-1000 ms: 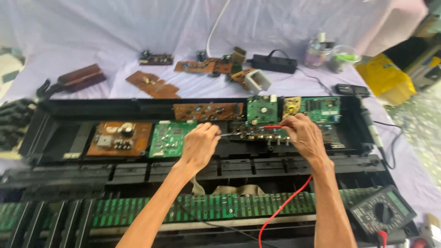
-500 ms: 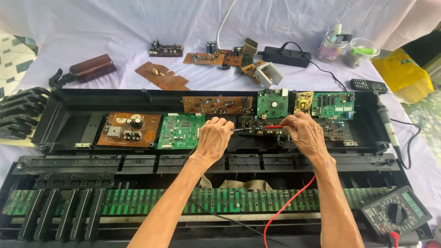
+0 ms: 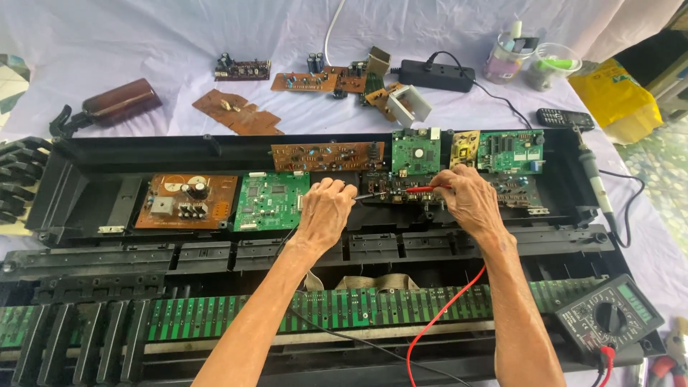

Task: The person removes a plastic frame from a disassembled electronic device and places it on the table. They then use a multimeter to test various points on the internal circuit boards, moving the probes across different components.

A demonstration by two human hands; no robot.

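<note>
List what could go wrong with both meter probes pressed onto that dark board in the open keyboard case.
1. The black probe in the left hand and the red probe in the right hand meet close together on the dark circuit board; a slip might bridge neighbouring contacts.
2. The red lead trails over the key-contact strip to the multimeter; a snag may drag a probe off.

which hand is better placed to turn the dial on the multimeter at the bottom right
Right hand, probably: the dark multimeter with round dial lies on its side, by that forearm. The left hand, holding the black probe, would have to cross over.
</note>
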